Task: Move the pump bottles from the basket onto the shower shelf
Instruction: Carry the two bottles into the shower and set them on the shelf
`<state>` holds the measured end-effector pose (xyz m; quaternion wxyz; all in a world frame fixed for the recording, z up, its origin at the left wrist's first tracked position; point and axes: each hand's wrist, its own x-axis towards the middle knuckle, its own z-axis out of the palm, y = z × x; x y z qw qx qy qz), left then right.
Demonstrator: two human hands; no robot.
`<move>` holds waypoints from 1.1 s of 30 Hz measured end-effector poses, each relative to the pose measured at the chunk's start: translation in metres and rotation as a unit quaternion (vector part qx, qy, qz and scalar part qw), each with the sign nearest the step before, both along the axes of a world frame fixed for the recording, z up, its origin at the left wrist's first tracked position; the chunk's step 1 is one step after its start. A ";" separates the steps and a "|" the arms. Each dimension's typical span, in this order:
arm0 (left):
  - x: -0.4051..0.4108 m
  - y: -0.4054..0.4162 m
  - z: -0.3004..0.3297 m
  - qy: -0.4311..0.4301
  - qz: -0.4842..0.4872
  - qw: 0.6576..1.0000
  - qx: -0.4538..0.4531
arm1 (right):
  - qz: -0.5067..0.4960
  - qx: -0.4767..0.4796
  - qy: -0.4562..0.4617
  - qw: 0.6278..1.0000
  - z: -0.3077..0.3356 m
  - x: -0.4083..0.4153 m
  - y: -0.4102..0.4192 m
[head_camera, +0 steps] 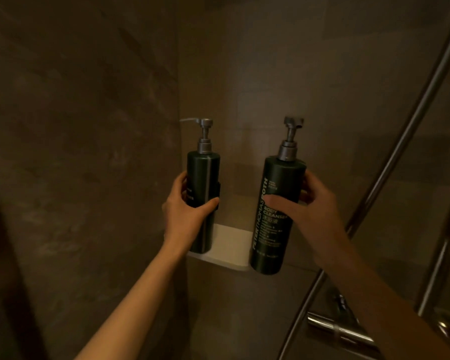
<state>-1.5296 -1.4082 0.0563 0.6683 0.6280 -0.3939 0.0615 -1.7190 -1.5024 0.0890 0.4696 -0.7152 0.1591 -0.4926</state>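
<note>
Two dark green pump bottles with silver pumps are at the white corner shelf (229, 249) in the shower. My left hand (186, 211) grips the left bottle (203, 178), whose base rests at the shelf's left end. My right hand (304, 206) grips the right bottle (278, 183), labelled body cleanser. It tilts slightly, and its base hangs at the shelf's right front edge. I cannot tell whether it touches the shelf. No basket is in view.
Brown tiled walls (89, 126) meet in the corner behind the shelf. A chrome shower rail (411, 131) slants up on the right. Chrome shower fittings (340, 329) sit at the lower right.
</note>
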 end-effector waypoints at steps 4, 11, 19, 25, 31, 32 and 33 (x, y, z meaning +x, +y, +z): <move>0.015 -0.005 -0.008 0.016 0.015 1.000 -0.021 | 0.007 0.008 -0.001 1.000 -0.001 0.016 -0.006; 0.036 -0.008 -0.016 -0.023 0.028 0.999 -0.007 | 0.015 -0.003 0.006 1.000 0.006 0.053 -0.008; 0.029 -0.001 -0.035 -0.058 0.081 0.995 0.004 | -0.036 -0.040 0.025 0.998 -0.006 0.094 -0.006; 0.029 0.002 -0.038 -0.062 0.089 0.994 0.008 | -0.093 -0.045 0.017 0.995 -0.020 0.102 -0.005; 0.032 0.005 -0.038 -0.068 0.088 0.994 0.014 | -0.123 -0.048 0.060 0.989 -0.049 0.101 -0.005; 0.032 0.005 -0.038 -0.069 0.088 0.994 0.016 | -0.122 -0.048 0.062 0.989 -0.052 0.102 -0.006; 0.032 0.005 -0.038 -0.070 0.089 0.993 0.018 | -0.122 -0.048 0.062 0.989 -0.053 0.103 -0.007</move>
